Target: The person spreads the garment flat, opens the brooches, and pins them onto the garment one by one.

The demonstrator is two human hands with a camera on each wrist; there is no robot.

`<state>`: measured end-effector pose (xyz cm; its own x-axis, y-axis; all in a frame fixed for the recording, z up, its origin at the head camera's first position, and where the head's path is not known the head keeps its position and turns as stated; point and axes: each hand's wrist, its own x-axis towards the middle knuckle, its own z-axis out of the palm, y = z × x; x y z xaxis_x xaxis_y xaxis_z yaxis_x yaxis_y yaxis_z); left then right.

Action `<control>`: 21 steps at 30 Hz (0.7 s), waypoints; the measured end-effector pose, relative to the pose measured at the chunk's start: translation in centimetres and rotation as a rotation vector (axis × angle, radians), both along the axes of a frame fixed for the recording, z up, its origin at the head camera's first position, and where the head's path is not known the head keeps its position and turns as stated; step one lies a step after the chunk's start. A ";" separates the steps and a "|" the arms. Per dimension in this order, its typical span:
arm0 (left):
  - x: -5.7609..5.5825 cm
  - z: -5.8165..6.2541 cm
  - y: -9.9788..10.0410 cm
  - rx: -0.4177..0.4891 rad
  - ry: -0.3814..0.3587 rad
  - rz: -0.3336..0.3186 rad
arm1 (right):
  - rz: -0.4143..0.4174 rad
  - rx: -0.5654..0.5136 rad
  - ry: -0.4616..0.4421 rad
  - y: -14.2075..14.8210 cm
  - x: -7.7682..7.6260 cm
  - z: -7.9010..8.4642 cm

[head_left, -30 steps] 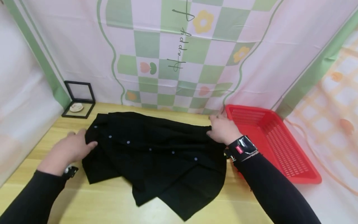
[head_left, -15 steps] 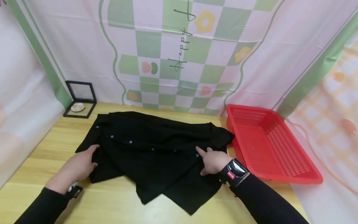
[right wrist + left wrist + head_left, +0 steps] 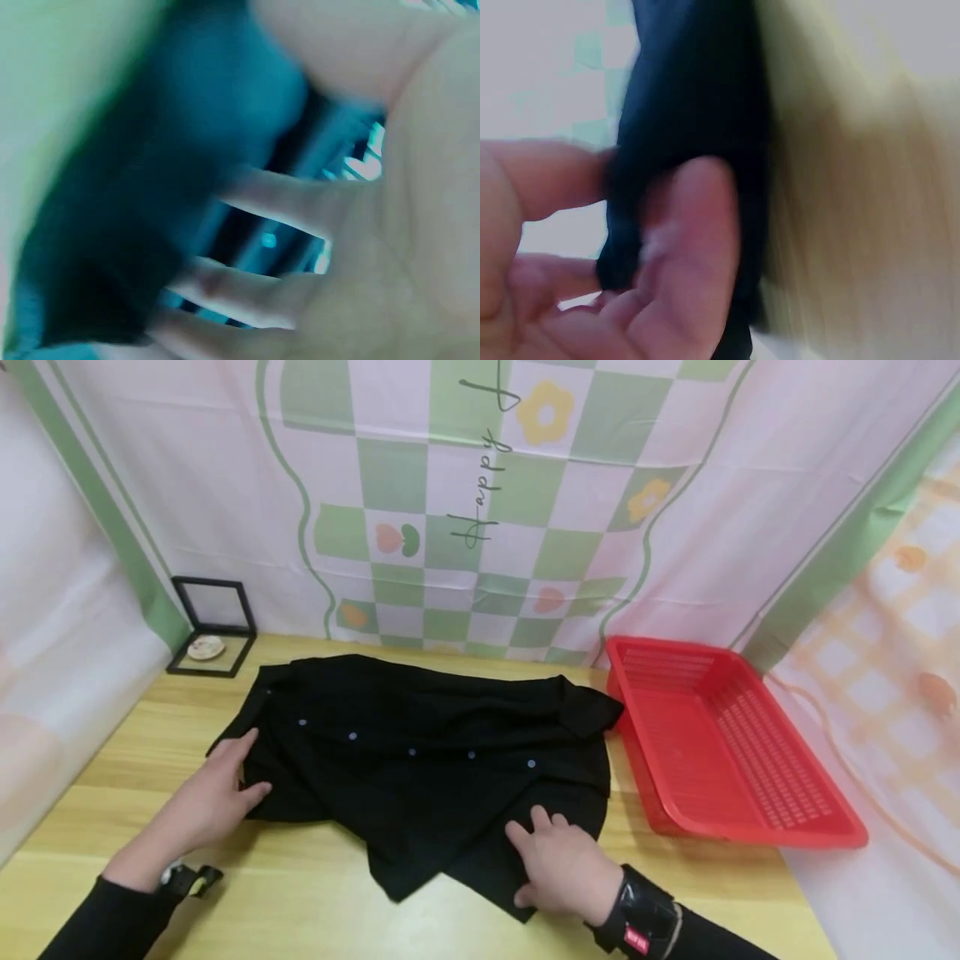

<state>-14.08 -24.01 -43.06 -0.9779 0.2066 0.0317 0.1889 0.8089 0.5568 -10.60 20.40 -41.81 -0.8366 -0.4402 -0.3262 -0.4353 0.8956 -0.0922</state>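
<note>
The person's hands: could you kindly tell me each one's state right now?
Left hand: open, at the left end of the black button-up shirt.
Right hand: open, over its near right corner.

The left hand (image 3: 206, 797) is at left, thumb and fingers parted. The right hand (image 3: 566, 864) sits nearer, fingers spread.

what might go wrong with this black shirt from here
The black shirt's far right corner reaches the side of the red basket, so it might snag there if tugged. Its near edge lies in uneven points, so a fold could come out crooked. With the left hand and right hand at opposite ends, an uneven pull may bunch it.
</note>
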 end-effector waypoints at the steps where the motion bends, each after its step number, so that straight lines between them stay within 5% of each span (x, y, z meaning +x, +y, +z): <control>1: 0.1 0.1 0.0 0.009 -0.002 -0.018 | 0.001 0.004 0.007 0.1 0.0 -0.4; 6: 0.1 0.3 -0.6 0.045 0.085 -0.034 | -0.029 0.027 0.221 2.4 -1.3 -1.6; 15: 0.4 0.7 -1.4 0.116 0.233 0.133 | -0.228 0.118 0.503 6.3 -2.6 -1.5; 18: 0.7 0.6 -1.0 0.152 0.156 0.076 | -0.160 0.075 0.578 5.5 -2.0 -1.5; 21: 0.9 0.2 -0.3 0.181 0.066 -0.025 | -0.014 -0.024 0.486 4.1 -1.3 -1.7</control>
<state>-13.18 -24.28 -42.82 -0.9671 0.2157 0.1348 0.2487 0.6914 0.6784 -11.87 24.52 -43.46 -0.8956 -0.4299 0.1140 -0.4204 0.9020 0.0985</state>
